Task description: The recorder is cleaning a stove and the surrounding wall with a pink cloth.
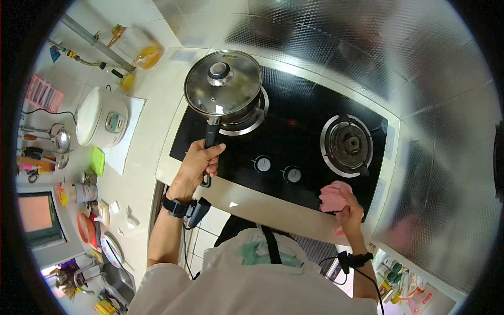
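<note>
My left hand (pixel 202 161) is closed around the black handle (pixel 212 132) of a saucepan (pixel 242 114). A glass lid (pixel 197 88) with a steel-and-black knob covers the pan, and the food beneath it is blurred. The pan is over the left burner (pixel 264 103) of a black glass gas hob (pixel 293 130). In my right hand (pixel 351 212) is a bunched pink cloth (pixel 334 197), held over the hob's front right corner. The right burner (pixel 347 145) has no pan on it. Two control knobs (pixel 263 163) sit near the middle of the hob's front.
A white rice cooker (pixel 103 118) stands on a white sheet on the left counter (pixel 151 102). Oil containers (pixel 147 51) are in the back left corner. A plate (pixel 111 250) lies beside the sink (pixel 118 277). Foil-like panels (pixel 425 157) line the walls behind and right of the hob.
</note>
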A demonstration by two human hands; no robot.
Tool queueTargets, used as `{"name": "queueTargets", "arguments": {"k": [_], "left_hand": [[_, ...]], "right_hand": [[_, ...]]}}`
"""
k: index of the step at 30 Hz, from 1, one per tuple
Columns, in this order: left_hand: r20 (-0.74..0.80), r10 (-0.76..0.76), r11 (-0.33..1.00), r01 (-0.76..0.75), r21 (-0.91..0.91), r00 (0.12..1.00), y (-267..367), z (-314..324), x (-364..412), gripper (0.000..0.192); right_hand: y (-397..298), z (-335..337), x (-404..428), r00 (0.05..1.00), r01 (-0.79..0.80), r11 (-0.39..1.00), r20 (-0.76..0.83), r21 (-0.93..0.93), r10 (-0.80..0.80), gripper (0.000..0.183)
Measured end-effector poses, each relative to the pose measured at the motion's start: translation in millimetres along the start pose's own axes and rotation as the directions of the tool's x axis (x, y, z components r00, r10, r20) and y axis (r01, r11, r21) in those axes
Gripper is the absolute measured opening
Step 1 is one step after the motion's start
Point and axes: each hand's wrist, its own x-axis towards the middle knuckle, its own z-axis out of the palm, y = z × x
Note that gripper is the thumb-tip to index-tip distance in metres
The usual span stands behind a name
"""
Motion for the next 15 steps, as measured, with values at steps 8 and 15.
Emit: {"name": "queueTargets", "arguments": {"k": [8, 15], "left_hand": [[0.179, -0.091, 0.99, 0.069, 0.123, 0.98, 17, -46, 4, 0.024], [0.333, -0.118, 0.97, 0.037, 0.239, 0.936, 18, -65, 15, 0.018]], "right_hand": [[-105, 29, 94, 0.997, 0.0, 0.994, 0.072, -0.108, 0.008, 0.062], [-127, 115, 185, 0.779, 0.509, 0.848, 0.496, -0.145, -0.383, 0.051]]}}
